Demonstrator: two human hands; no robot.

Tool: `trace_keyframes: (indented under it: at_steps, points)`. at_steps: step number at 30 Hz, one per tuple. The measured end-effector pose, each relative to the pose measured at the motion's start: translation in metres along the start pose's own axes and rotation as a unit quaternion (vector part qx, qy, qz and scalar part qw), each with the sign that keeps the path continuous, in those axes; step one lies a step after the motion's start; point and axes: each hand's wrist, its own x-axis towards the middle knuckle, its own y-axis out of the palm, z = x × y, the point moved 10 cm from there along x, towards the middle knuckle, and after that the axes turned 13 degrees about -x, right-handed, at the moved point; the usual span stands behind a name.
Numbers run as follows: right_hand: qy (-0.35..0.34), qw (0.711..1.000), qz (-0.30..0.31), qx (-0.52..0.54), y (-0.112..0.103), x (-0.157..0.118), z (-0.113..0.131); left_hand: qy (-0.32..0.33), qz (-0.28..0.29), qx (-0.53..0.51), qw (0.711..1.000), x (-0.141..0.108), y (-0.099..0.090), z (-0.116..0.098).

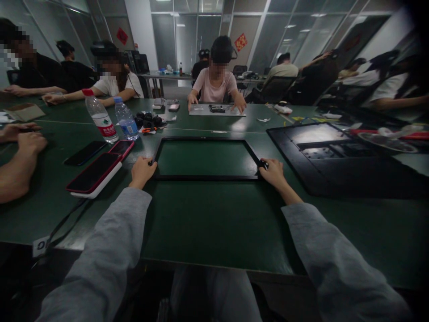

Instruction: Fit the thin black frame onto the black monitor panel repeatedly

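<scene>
The black frame (207,178) lies flat on the green table (214,223) — left hand (142,171) pinching its near-left corner, right hand (275,173) closed on its near-right corner — spanning between them.

Long grey sleeves run down both arms, soft and loosely creased. They end at the wrists, leaving the left hand (142,171) and right hand (275,173) bare. No rings or watch show.
</scene>
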Motion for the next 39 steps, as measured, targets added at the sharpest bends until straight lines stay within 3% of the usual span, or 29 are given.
trace_keyframes:
  at_steps: [9,14,21,26,28,34,39]
  points:
    - [-0.023,0.999,-0.025,0.024,-0.002,0.001,0.001,0.016,0.000,-0.007,1.000,0.001,0.000,-0.002]
    - [-0.039,0.997,-0.039,0.060,-0.005,0.001,0.001,0.026,-0.034,-0.039,0.998,0.003,-0.003,-0.001]
    - [-0.033,0.997,0.005,0.071,0.000,-0.001,0.006,0.065,-0.025,-0.130,0.989,0.004,-0.002,-0.013]
    - [-0.027,0.997,-0.054,0.054,-0.016,-0.004,0.009,0.101,-0.033,-0.112,0.988,-0.007,-0.009,-0.028]
    - [-0.023,0.997,-0.058,0.051,-0.017,-0.005,0.008,0.119,-0.013,-0.092,0.989,-0.015,-0.008,-0.038]
    - [-0.022,0.996,-0.039,0.079,-0.015,-0.005,0.006,0.147,0.136,-0.071,0.977,-0.034,0.019,-0.059]
    - [-0.040,0.992,-0.025,0.119,-0.018,-0.009,0.015,0.150,0.131,-0.081,0.977,-0.033,0.018,-0.061]
